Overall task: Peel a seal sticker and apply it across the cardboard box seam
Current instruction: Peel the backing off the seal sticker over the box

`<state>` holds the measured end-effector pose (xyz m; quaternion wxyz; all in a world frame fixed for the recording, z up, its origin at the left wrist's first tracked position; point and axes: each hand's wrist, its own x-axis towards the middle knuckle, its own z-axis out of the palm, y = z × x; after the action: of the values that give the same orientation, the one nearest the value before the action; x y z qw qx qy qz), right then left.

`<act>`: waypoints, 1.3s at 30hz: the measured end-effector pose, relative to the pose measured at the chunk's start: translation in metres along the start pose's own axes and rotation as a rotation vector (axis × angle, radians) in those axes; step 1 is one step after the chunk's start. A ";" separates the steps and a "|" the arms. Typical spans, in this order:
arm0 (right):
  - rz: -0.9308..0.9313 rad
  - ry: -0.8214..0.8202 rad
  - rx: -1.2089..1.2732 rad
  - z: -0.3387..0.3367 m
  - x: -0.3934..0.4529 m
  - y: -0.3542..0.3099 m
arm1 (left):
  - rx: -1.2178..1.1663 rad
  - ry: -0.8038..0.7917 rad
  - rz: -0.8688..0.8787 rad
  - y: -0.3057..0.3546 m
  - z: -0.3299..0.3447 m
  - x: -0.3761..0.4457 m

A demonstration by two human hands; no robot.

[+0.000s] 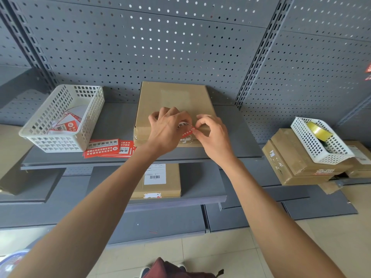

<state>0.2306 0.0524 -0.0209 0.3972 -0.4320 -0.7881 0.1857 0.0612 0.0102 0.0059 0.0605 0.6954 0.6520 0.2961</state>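
At 9 o'clock of the cardboard box (pixel 172 105) sits a white basket (pixel 60 125) holding peeled backing scraps, with a stack of red seal stickers (pixel 109 150) just in front of it. At the box's 6 o'clock edge, the left hand (pixel 166 129) pinches 1 red-and-white seal sticker (pixel 186 129), and the right hand (pixel 212 133) pinches its other end with fingertips. The sticker hangs curled over the front seam, seemingly not pressed flat. Risks: the curl could fold adhesive onto itself, or it could land crooked and miss the seam. At 3 o'clock, a tape roll (pixel 319 130) lies idle.
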 end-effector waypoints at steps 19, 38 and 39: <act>0.001 0.070 -0.048 0.006 -0.010 -0.002 | -0.001 0.010 0.005 -0.001 0.001 0.000; 0.055 -0.008 -0.014 -0.004 -0.010 -0.007 | -0.076 0.030 0.083 -0.025 -0.013 -0.001; 0.058 -0.012 -0.017 -0.005 -0.010 -0.008 | -0.078 0.033 0.083 -0.025 -0.013 -0.001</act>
<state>0.2333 0.0396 -0.0180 0.3832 -0.4568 -0.7792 0.1932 0.0334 0.0090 0.0048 0.0645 0.7140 0.6114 0.3350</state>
